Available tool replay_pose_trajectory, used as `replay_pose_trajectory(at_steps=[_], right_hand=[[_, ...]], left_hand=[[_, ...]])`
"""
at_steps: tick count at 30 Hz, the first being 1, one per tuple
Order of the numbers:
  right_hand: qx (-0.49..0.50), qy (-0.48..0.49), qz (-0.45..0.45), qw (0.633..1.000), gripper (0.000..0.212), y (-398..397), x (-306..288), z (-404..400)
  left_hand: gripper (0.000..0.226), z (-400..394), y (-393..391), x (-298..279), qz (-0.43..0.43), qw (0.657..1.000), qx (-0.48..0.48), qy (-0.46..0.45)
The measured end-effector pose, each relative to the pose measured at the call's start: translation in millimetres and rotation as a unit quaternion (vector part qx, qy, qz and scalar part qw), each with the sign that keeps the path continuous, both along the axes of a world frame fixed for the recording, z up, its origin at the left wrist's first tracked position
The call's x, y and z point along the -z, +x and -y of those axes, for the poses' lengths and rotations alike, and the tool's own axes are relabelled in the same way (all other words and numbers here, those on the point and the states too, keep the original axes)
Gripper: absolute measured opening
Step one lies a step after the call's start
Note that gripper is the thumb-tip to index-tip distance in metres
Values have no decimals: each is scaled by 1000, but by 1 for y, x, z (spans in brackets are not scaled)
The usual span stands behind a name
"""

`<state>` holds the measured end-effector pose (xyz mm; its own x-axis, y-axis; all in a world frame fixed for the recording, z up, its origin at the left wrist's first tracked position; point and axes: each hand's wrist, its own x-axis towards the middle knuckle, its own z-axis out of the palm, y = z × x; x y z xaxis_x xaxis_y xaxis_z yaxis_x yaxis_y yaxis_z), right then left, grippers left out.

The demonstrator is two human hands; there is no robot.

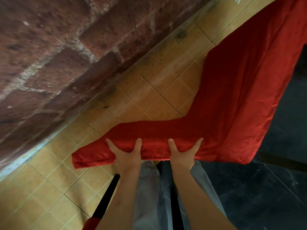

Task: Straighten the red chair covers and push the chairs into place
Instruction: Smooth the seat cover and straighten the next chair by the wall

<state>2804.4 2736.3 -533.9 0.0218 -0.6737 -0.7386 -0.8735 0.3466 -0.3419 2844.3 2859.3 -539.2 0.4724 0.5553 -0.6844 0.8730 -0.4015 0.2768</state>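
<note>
A chair under a red cover (pixel 232 100) fills the right side of the head view, seen from above its backrest. The top of the backrest runs across the lower middle. My left hand (pixel 127 155) grips that covered top edge, thumb and a finger spread over the cloth. My right hand (pixel 182 153) grips the same edge just to the right, thumb and finger spread the same way. Two black chair legs (pixel 106 196) show below my arms. The seat part of the cover slopes away to the upper right.
A rough red brick wall (pixel 58 55) stands close on the left. Tan floor tiles (pixel 146 90) lie between wall and chair. A dark surface (pixel 282 138) lies right of the chair. Grey trouser legs (pixel 149 188) show under my arms.
</note>
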Motion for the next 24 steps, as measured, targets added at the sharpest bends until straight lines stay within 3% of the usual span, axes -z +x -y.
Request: replay_pose_trajectory(at_steps=[9,12,15,17,20,22,24], right_hand=[[-20,14,16,1000,120,-2,2,3],[-67,36,-7,997,123,-3,-5,10],[-190,51,-59,979,112,-8,-19,22],[-284,17,-88,955,95,-12,-31,27],[-412,-109,-86,901,71,-13,-46,22],[-493,-153,-46,855,70,-7,-52,12],[-590,-132,-27,796,82,4,-50,3]], left_hand=[[110,-6,-2,1,9,999,0,-48],[101,-27,4,-2,-26,987,11,-158],[80,-61,17,-19,-80,966,37,-242],[61,-86,21,-33,-47,973,143,-174],[48,-117,25,-51,83,964,250,-43],[61,-132,29,-52,94,933,348,14],[79,-144,31,-46,51,869,488,56]])
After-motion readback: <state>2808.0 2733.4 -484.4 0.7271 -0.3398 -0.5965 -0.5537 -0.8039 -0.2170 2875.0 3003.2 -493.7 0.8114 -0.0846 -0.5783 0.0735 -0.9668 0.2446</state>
